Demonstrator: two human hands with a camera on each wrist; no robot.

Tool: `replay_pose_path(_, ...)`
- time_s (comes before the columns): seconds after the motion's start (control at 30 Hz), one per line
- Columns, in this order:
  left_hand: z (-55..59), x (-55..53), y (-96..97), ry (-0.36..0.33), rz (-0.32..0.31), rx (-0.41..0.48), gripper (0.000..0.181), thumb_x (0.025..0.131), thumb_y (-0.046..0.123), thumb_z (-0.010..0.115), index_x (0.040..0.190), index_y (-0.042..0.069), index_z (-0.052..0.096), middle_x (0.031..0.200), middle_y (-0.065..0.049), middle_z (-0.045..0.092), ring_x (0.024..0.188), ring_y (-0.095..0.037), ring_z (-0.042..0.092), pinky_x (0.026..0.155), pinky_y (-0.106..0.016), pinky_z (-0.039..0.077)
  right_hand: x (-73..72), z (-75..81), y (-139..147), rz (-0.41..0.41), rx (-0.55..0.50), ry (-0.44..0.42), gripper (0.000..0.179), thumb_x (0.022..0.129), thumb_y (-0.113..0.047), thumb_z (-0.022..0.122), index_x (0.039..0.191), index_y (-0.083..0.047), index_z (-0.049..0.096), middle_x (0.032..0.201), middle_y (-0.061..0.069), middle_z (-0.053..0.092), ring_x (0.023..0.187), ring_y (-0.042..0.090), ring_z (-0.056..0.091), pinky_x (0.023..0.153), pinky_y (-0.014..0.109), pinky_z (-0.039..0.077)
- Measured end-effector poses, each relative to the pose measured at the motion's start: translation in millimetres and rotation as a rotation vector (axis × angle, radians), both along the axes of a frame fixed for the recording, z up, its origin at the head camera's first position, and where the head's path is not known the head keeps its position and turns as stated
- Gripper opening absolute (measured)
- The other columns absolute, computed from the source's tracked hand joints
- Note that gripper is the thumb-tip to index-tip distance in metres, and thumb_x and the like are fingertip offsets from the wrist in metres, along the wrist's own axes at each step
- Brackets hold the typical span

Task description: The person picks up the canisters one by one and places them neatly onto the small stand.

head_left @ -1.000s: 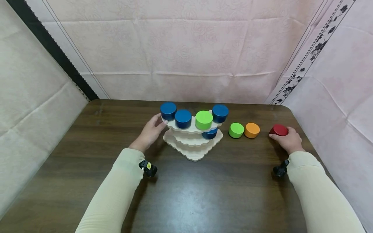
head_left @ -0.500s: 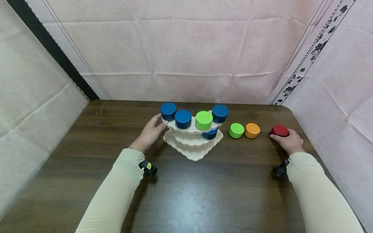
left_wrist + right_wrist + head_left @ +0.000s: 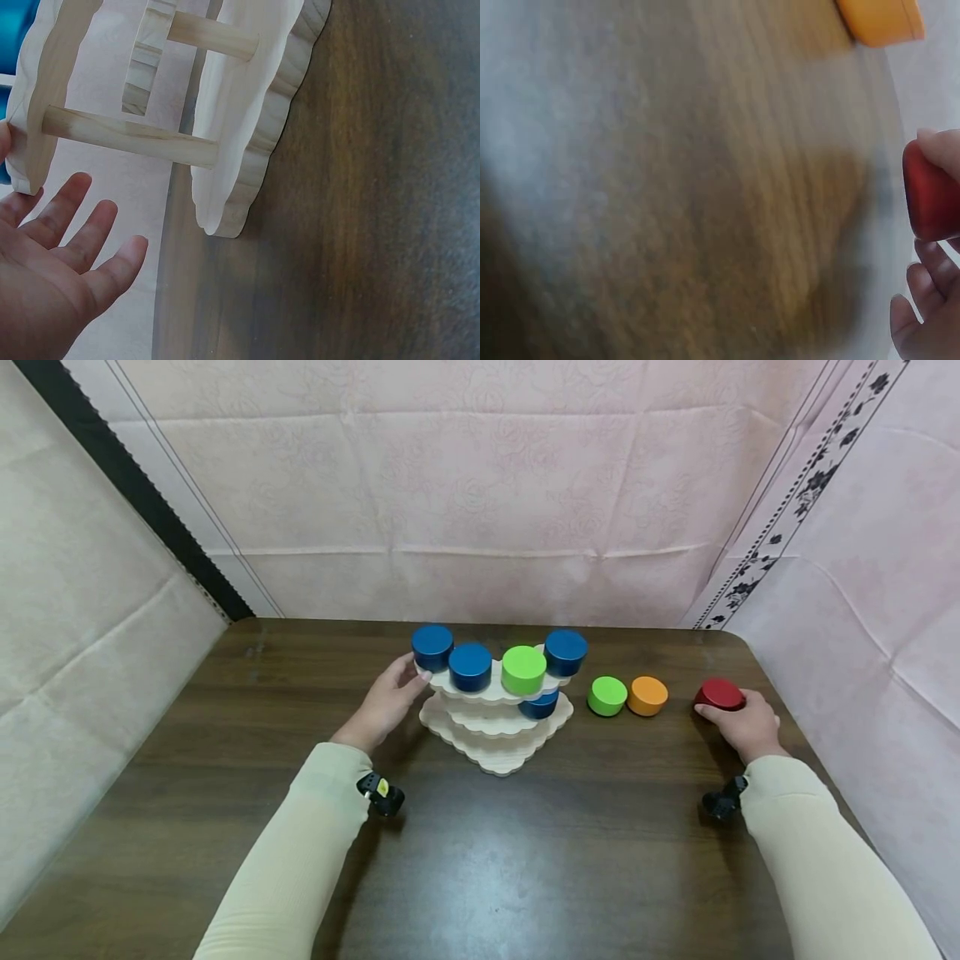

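Note:
A pale wooden three-tier stand with scalloped edges (image 3: 501, 766) stands near the back of the table. My left hand (image 3: 386, 703) pinches the left corner of its top tier, thumb above and index finger below; the other fingers (image 3: 97, 232) spread loosely in the left wrist view. On that tier sit three blue cylinders (image 3: 470, 668) and a green cylinder (image 3: 523, 670). Another blue cylinder (image 3: 540, 706) shows on the middle tier, partly hidden. At the far right, my right hand (image 3: 746, 727) grips a red cylinder (image 3: 718, 695) between thumb and fingers.
Between the stand and my right hand, a second green cylinder (image 3: 607, 696) and an orange cylinder (image 3: 647, 696) sit side by side on the brown wooden table (image 3: 480, 868). Pale cloth (image 3: 480, 510) hangs behind the table and on both sides.
My right hand and the red cylinder have shifted very slightly to the right. The left hand and the stand look the same.

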State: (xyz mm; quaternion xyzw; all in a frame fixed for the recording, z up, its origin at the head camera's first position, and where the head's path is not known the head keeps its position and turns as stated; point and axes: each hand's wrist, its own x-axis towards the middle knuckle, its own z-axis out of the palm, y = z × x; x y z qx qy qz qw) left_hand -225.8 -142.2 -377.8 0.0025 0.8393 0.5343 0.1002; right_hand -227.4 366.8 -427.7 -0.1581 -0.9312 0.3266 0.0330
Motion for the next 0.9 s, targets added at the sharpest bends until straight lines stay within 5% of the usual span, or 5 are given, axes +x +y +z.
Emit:
replay_pose_path(0.63, -1.4, -0.3, 0.6, 0.001, 0.001, 0.035, 0.067, 0.101, 0.043, 0.046, 0.155, 0.015, 0.018, 0.156, -0.013, 0.027, 0.143, -0.031, 0.027, 0.110, -0.051, 0.033, 7.3, 17.4, -34, 0.142, -0.013, 0.140, 0.071, 0.087, -0.031, 0.071, 0.134, 0.013, 0.042, 0.129, 0.036, 0.044, 0.120, 0.052, 0.030, 0.094, 0.064, 0.031)
replay_pose_path(0.9, -1.1, -0.8, 1.2, 0.003, 0.002, 0.042, 0.067, 0.101, 0.043, 0.046, 0.155, 0.015, 0.018, 0.156, -0.013, 0.027, 0.143, -0.031, 0.028, 0.110, -0.050, 0.034, 15.2, 29.1, -55, 0.188, -0.044, 0.134, 0.072, 0.086, -0.028, 0.074, 0.136, 0.013, 0.041, 0.131, 0.034, 0.042, 0.121, 0.048, 0.029, 0.095, 0.061, 0.033)
